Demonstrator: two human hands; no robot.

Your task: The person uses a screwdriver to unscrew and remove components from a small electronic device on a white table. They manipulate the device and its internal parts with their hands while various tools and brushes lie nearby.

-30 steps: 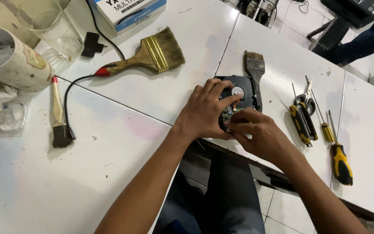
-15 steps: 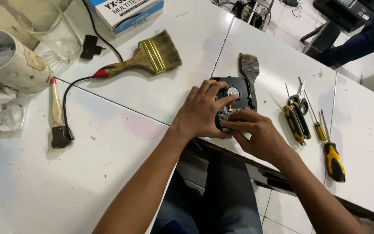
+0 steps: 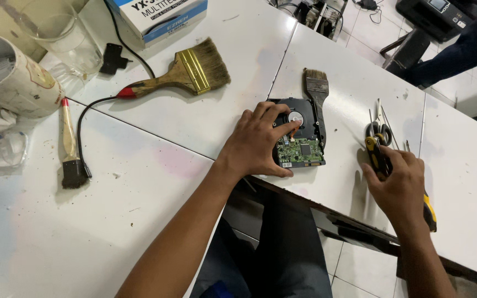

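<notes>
The left hand (image 3: 258, 144) lies spread, fingers loosely curled, over a black hard drive with a green circuit board (image 3: 300, 140) near the white table's (image 3: 139, 182) front edge — pressing on it, not gripping. The right hand (image 3: 398, 182), fingers curled, closes on a yellow-and-black-handled screwdriver (image 3: 378, 154) beside scissors (image 3: 380, 131). Far left, a white cylindrical tub (image 3: 15, 83) holds crumpled scraps — beside it stands a clear glass cup (image 3: 62, 38), contents unclear.
</notes>
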